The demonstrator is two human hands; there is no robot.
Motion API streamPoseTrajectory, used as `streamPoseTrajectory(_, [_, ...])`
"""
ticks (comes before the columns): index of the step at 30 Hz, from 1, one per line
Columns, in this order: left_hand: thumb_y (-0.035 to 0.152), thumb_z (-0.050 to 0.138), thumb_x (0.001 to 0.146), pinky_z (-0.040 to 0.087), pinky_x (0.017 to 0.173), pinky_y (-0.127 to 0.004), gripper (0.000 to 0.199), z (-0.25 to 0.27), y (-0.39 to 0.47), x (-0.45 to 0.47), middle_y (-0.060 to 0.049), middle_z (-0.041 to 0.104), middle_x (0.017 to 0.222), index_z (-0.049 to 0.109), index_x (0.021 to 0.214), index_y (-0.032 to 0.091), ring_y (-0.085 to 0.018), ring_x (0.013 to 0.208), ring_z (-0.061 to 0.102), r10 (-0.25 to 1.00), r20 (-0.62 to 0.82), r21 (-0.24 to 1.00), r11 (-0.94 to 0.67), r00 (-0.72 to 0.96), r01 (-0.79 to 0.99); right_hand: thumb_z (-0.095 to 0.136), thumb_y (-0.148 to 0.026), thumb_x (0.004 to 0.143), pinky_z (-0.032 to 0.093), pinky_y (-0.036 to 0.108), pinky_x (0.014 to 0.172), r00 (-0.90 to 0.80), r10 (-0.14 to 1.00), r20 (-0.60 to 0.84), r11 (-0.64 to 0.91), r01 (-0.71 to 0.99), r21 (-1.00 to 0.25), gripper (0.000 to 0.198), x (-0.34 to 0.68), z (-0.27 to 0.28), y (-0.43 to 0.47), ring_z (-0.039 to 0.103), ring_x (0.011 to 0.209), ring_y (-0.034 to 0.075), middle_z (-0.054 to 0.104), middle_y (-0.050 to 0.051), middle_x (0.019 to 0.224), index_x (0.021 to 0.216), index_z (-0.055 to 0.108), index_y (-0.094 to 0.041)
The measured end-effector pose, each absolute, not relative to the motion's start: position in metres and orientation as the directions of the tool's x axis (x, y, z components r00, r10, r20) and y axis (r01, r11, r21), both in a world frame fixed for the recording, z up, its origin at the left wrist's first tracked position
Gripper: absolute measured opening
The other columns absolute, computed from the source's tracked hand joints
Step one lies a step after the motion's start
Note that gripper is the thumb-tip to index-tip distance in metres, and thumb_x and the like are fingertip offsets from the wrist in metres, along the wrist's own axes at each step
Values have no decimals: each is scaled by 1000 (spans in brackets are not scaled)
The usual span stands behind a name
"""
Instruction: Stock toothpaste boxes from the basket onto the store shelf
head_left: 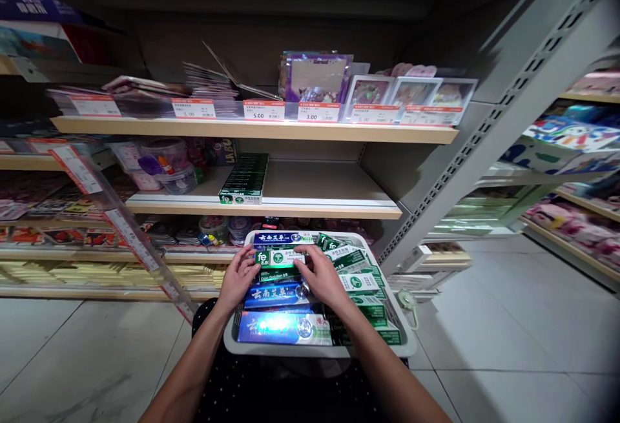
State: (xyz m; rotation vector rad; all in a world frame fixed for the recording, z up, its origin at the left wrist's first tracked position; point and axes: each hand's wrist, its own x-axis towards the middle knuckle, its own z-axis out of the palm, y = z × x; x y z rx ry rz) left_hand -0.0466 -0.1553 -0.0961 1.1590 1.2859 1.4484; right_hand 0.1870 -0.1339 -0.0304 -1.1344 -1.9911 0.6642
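Note:
A white basket (409, 347) full of toothpaste boxes rests at my lap. My left hand (238, 279) and my right hand (320, 272) grip opposite ends of a green and white toothpaste box (278, 258) marked "fe". Below it lie blue toothpaste boxes (276, 294), and one nearer me shines with glare. Green and white boxes (361, 281) fill the right side of the basket, partly behind my right forearm. On the shelf ahead stands a row of the same green boxes (246, 174), packed side by side.
Plastic tubs (169, 161) stand left of the row on the shelf (320, 184). The shelf above (290, 127) bears price labels, packets and boxed toys (411, 97). A slotted metal upright (465, 145) rises at right. Tiled floor (504, 319) extends on both sides.

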Motion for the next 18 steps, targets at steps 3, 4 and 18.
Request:
streamPoseTrajectory(3, [42,73,73,49,99,-37,58,-92,-147,-52,-16,60,131,55,123,17,-25,117,60,972,70,993,-88,-225,-75,46,-24,93,47,41,94,-289,874,390,485,473,-736,19,175,-26,-124,59,106,23,62,6,110,107,59,-25])
streamPoseTrajectory(4, [43,73,73,49,99,-38,56,-88,-143,-55,-16,62,127,57,119,16,-25,117,60,969,63,993,-84,-240,-78,47,-24,93,49,41,92,-269,877,397,479,456,-750,19,169,-25,-120,60,104,23,62,6,110,108,58,-25])
streamPoseTrajectory(18, [29,73,71,56,87,-34,34,34,-28,-136,-9,71,96,61,100,14,-20,92,70,725,472,876,-324,-502,357,68,-22,74,58,33,86,-7,857,515,516,22,-857,23,48,27,21,64,90,16,60,4,98,94,58,-19])
